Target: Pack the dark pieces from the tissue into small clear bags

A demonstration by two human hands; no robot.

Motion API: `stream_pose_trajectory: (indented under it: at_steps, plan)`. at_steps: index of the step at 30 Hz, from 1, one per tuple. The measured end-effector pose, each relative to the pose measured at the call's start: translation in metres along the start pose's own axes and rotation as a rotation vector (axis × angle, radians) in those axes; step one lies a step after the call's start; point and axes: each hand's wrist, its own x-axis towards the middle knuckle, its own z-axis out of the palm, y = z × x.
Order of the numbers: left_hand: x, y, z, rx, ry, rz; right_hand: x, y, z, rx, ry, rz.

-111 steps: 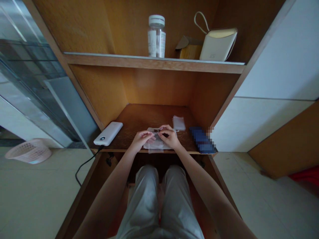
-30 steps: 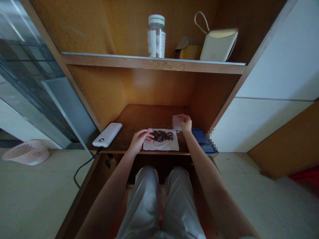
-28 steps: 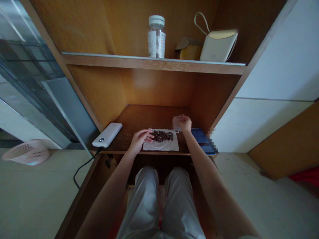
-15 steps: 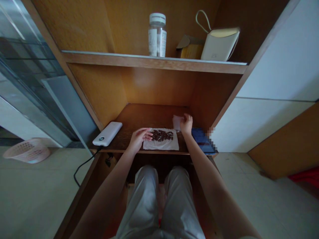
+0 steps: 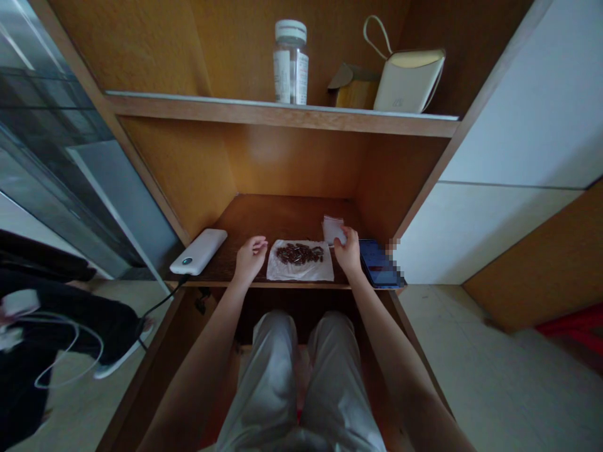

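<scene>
Left hand (image 5: 253, 254) hovering loosely curled beside white cloth (image 5: 301, 271); dark pieces (image 5: 299, 253) lying in a pile on the cloth. Right hand (image 5: 347, 248) reaching, fingers half-open, at clear bags (image 5: 333, 229) on worktop (image 5: 277, 213); can't tell if gripping. Phone (image 5: 378, 263) lying just beside.

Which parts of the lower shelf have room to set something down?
Bare: the back of the lower shelf, behind the white sheet, and a patch between the power bank and left hand. Crowded: the right, with plastic bags, right hand and phone.

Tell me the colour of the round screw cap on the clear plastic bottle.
White, best seen in the head view.
</scene>
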Motion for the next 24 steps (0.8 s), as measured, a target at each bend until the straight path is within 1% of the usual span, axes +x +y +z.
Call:
stream_pose_trajectory:
  at_steps: [2, 4, 7, 10, 14, 20, 24]
  plan:
    - [-0.004, -0.003, 0.0, 0.244, -0.019, 0.113, -0.008, 0.001, 0.001, -0.013, -0.013, -0.004]
    - [-0.009, -0.005, 0.001, 0.419, -0.042, 0.193, -0.014, 0.004, 0.003, -0.002, -0.025, 0.004]
    - [-0.015, -0.008, 0.004, 0.538, -0.105, 0.212, -0.017, 0.01, 0.005, 0.04, -0.032, 0.053]
    - [-0.015, -0.009, 0.005, 0.559, -0.157, 0.177, -0.017, 0.015, 0.006, 0.087, -0.034, 0.109]
    - [-0.014, -0.011, 0.004, 0.532, -0.184, 0.148, -0.017, 0.017, 0.005, 0.122, -0.042, 0.152]
    - [-0.013, -0.018, 0.0, 0.436, -0.208, 0.146, -0.018, 0.017, 0.004, 0.134, -0.057, 0.15]
    - [-0.009, -0.023, -0.004, 0.371, -0.23, 0.106, -0.018, 0.017, 0.004, 0.13, -0.06, 0.147]
